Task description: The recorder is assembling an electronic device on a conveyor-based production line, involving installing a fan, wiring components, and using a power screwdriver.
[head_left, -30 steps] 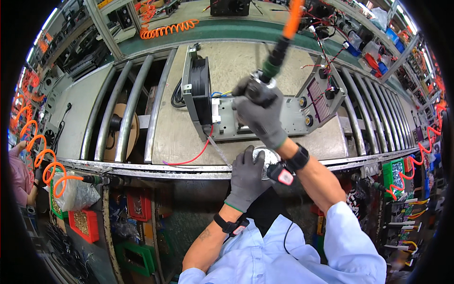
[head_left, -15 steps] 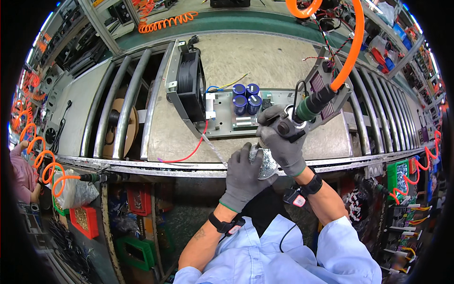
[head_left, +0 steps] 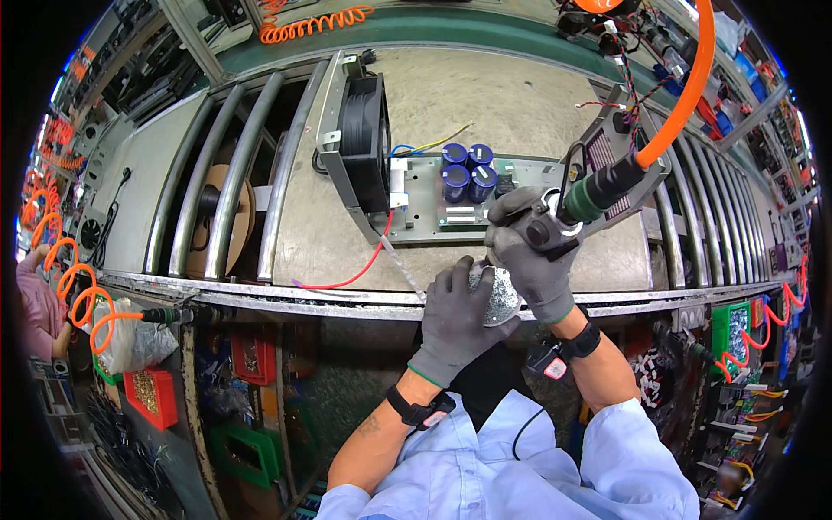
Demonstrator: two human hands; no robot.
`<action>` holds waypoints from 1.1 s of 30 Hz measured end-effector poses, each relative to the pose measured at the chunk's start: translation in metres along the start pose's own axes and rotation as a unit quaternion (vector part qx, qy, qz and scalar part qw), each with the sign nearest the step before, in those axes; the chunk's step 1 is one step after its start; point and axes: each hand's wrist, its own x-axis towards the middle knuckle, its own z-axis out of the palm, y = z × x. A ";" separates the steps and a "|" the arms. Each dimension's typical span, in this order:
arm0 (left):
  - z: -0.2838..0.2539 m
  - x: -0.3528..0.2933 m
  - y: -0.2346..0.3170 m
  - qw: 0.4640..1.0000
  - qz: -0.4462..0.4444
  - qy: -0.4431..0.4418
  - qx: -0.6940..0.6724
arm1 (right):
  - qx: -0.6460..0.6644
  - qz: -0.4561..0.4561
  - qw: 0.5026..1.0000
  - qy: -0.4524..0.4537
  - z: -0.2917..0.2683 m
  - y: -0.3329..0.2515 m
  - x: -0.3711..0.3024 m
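My gloved left hand (head_left: 453, 322) cups a small round dish of shiny screws (head_left: 503, 300) at the bench's front edge. In my gloved right hand (head_left: 536, 276) is a pneumatic screwdriver (head_left: 555, 224), its dark green and black hose fitting leading to an orange air hose (head_left: 680, 117). The right fingertips are close above the dish; whether they pinch a screw is hidden. Beyond the hands lies an open grey metal chassis (head_left: 425, 227). It carries a black fan (head_left: 364, 139) on its left and several blue capacitors (head_left: 469, 173) on a green board.
Metal rollers (head_left: 240, 178) flank the bench top (head_left: 347, 251) on both sides. A red wire (head_left: 360, 270) trails from the chassis toward the front edge. Below left are a red bin (head_left: 149, 399) and a green bin (head_left: 247, 455). Another person's pink sleeve (head_left: 43, 303) shows far left.
The view has shifted slightly, so the chassis and both hands appear a little further right. My hands keep their holds on the dish and the screwdriver.
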 end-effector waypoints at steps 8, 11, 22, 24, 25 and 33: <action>-0.001 0.000 0.001 0.999 -0.015 -0.028 0.006 | 0.014 0.009 1.000 -0.009 -0.002 0.005 0.004; -0.002 0.000 0.001 1.000 -0.004 -0.021 0.010 | 0.031 0.007 0.999 -0.003 0.003 0.002 0.004; -0.001 0.000 -0.002 1.000 0.009 -0.017 -0.001 | 0.013 -0.001 1.000 -0.002 0.001 -0.017 0.001; -0.002 0.000 -0.001 1.000 0.007 -0.009 -0.007 | 0.055 0.020 0.998 0.011 -0.002 -0.025 0.001; -0.003 0.000 -0.001 1.000 0.009 -0.006 -0.011 | 0.074 0.025 0.997 0.012 -0.005 -0.029 0.002; -0.011 0.004 -0.003 0.980 -0.037 0.116 -0.157 | 0.178 -0.001 0.977 0.119 -0.018 -0.063 0.002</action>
